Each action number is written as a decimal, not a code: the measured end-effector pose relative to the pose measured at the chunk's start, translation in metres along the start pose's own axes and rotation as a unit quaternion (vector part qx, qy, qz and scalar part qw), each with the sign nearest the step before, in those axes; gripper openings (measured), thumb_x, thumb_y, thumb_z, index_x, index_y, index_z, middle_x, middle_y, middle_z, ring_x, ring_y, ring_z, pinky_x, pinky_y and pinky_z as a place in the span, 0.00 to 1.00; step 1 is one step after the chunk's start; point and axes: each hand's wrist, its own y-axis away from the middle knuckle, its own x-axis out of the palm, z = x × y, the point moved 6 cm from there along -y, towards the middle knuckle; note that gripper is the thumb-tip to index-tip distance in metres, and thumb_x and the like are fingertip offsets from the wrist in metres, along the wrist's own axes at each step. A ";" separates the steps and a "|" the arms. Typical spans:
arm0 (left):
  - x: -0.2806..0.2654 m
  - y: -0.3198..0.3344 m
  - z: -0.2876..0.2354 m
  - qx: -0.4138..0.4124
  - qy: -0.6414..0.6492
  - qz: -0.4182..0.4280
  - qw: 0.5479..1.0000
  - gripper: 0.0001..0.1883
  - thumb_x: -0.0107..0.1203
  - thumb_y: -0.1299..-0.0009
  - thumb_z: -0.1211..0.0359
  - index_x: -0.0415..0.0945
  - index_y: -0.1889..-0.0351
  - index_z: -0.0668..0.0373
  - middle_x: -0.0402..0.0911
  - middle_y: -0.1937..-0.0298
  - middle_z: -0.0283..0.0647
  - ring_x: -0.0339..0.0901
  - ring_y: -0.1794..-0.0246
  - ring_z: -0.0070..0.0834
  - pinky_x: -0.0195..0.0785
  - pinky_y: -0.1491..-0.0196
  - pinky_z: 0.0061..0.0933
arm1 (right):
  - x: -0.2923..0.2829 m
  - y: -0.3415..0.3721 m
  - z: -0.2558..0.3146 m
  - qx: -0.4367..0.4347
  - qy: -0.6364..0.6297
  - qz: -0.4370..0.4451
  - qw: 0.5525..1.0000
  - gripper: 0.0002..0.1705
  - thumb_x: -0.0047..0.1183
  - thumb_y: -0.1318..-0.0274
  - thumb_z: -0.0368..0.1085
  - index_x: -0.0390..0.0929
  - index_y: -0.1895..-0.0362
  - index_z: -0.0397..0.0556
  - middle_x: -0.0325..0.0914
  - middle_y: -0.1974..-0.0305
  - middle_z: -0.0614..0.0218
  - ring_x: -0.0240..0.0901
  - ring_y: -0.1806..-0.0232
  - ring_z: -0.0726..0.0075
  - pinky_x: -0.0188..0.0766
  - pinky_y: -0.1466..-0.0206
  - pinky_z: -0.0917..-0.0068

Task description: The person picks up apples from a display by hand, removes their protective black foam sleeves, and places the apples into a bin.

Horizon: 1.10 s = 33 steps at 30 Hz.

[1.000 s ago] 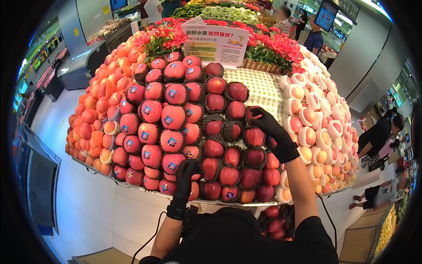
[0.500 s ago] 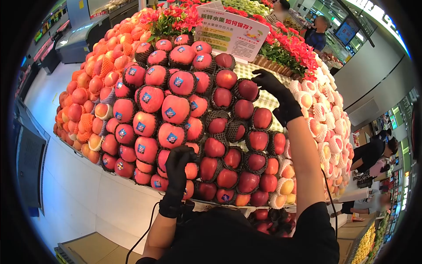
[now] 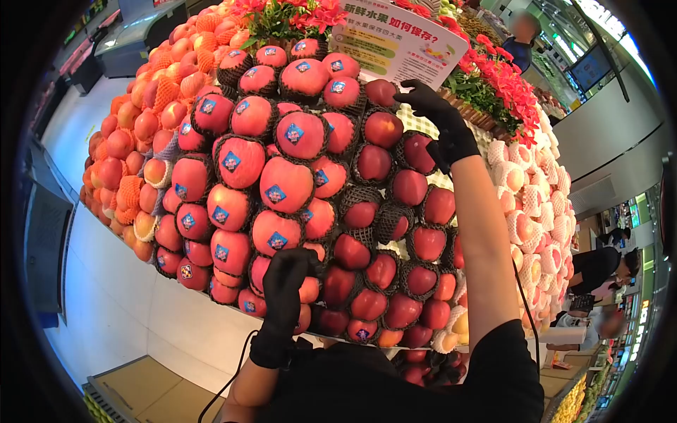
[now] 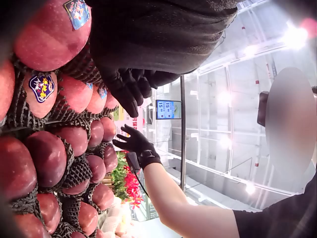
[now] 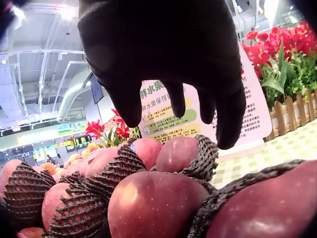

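The black-gloved right hand (image 3: 436, 113) reaches to the top of the dark red apple rows, beside the uppermost apple (image 3: 381, 93). In the right wrist view the right hand (image 5: 166, 64) hangs with spread, slightly bent fingers above a netted apple (image 5: 177, 154), with a gap below them. The left hand (image 3: 285, 285), also gloved, hovers over the lower part of the pile near stickered apples (image 3: 277, 234). Its fingers (image 4: 130, 91) hang loosely bent with nothing between them in the left wrist view. Black foam nets wrap many of the apples.
A printed sign (image 3: 398, 44) stands behind the apples, flanked by red flowers (image 3: 497, 88). Fruit in white nets (image 3: 525, 225) is stacked at the right, peach-coloured fruit (image 3: 120, 144) at the left. Checked cloth (image 5: 292, 147) lies beside the apples. Several people are in the background at the right.
The right hand has moved from the middle right apples up and away, to the top apple near the sign. The left hand stays low over the pile. The head view has shifted and tilted.
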 end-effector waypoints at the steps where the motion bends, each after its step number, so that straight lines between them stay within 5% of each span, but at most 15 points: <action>1: -0.002 0.000 0.003 -0.002 -0.008 -0.003 1.000 0.03 0.48 0.30 0.76 0.72 0.61 0.64 0.78 0.63 0.40 0.76 0.61 0.25 0.71 0.54 0.26 | 0.003 -0.006 0.002 0.000 0.007 -0.008 1.000 0.47 0.66 0.57 0.53 0.64 0.36 0.43 0.78 0.60 0.61 0.69 0.67 0.73 0.67 0.70 0.74; 5: -0.002 0.000 0.000 -0.018 -0.017 0.047 0.999 0.06 0.47 0.29 0.76 0.72 0.56 0.64 0.79 0.56 0.40 0.75 0.56 0.25 0.69 0.50 0.27 | 0.015 -0.066 -0.027 -0.015 0.094 -0.052 0.994 0.57 0.68 0.65 0.59 0.61 0.34 0.39 0.73 0.47 0.45 0.73 0.47 0.51 0.74 0.47 0.64; 6: -0.002 0.000 -0.001 -0.023 -0.011 0.049 0.998 0.06 0.46 0.29 0.77 0.71 0.57 0.64 0.79 0.56 0.41 0.76 0.56 0.26 0.69 0.49 0.28 | 0.018 -0.076 -0.027 -0.020 0.120 -0.075 0.990 0.61 0.68 0.69 0.63 0.59 0.33 0.41 0.67 0.40 0.39 0.66 0.38 0.43 0.68 0.37 0.61; 9: -0.008 -0.001 0.005 -0.027 0.005 0.056 0.998 0.06 0.46 0.29 0.77 0.71 0.56 0.64 0.79 0.57 0.41 0.76 0.56 0.26 0.69 0.50 0.28 | 0.024 -0.095 -0.030 -0.009 0.144 -0.060 0.988 0.64 0.67 0.71 0.66 0.57 0.31 0.45 0.64 0.39 0.38 0.64 0.37 0.43 0.67 0.37 0.59; 10: -0.009 -0.001 0.005 -0.026 0.009 0.061 0.998 0.07 0.46 0.29 0.77 0.71 0.55 0.64 0.79 0.56 0.41 0.76 0.56 0.26 0.69 0.49 0.28 | 0.029 -0.105 -0.028 -0.020 0.218 -0.118 0.969 0.62 0.73 0.69 0.53 0.54 0.30 0.41 0.76 0.50 0.48 0.77 0.53 0.57 0.77 0.54 0.66; 14: -0.012 -0.002 0.010 -0.029 0.017 0.071 0.997 0.08 0.46 0.29 0.77 0.71 0.54 0.64 0.79 0.55 0.42 0.76 0.54 0.27 0.68 0.47 0.30 | 0.043 -0.096 -0.019 -0.007 0.042 -0.009 0.999 0.61 0.72 0.68 0.45 0.52 0.29 0.46 0.76 0.55 0.55 0.73 0.75 0.70 0.72 0.78 0.71; 17: -0.018 -0.003 0.017 -0.038 -0.003 0.060 0.997 0.08 0.46 0.29 0.77 0.72 0.55 0.64 0.79 0.54 0.42 0.76 0.53 0.27 0.68 0.46 0.30 | 0.047 -0.091 -0.019 0.001 -0.059 0.096 0.994 0.60 0.73 0.70 0.45 0.55 0.30 0.47 0.76 0.58 0.57 0.74 0.73 0.69 0.73 0.77 0.70; 20: -0.016 -0.003 0.017 -0.044 0.004 0.067 0.997 0.08 0.46 0.29 0.77 0.72 0.55 0.64 0.79 0.53 0.42 0.76 0.53 0.27 0.67 0.46 0.30 | 0.043 -0.080 -0.011 -0.021 0.056 0.053 0.997 0.56 0.74 0.72 0.44 0.60 0.35 0.46 0.75 0.59 0.58 0.74 0.71 0.68 0.73 0.77 0.70; 26: -0.010 -0.004 0.010 -0.063 -0.029 0.061 0.996 0.08 0.46 0.30 0.77 0.71 0.55 0.64 0.78 0.54 0.43 0.76 0.53 0.27 0.68 0.46 0.30 | 0.038 -0.082 -0.028 -0.015 -0.022 0.008 1.000 0.52 0.76 0.75 0.43 0.64 0.41 0.45 0.74 0.56 0.56 0.76 0.67 0.62 0.77 0.72 0.68; 29: -0.010 -0.002 0.006 -0.057 0.005 0.061 0.996 0.07 0.46 0.30 0.78 0.71 0.56 0.65 0.78 0.54 0.43 0.76 0.55 0.28 0.68 0.47 0.30 | 0.029 -0.075 -0.030 0.002 -0.012 -0.036 0.999 0.52 0.76 0.79 0.47 0.66 0.43 0.44 0.75 0.50 0.49 0.77 0.53 0.58 0.78 0.57 0.60; 33: -0.008 0.001 -0.002 -0.054 0.015 0.058 0.997 0.07 0.46 0.30 0.78 0.71 0.56 0.65 0.78 0.55 0.43 0.76 0.55 0.27 0.69 0.48 0.29 | 0.003 -0.073 -0.023 -0.008 0.086 -0.105 0.991 0.55 0.76 0.82 0.52 0.67 0.44 0.42 0.74 0.48 0.48 0.75 0.48 0.54 0.76 0.49 0.62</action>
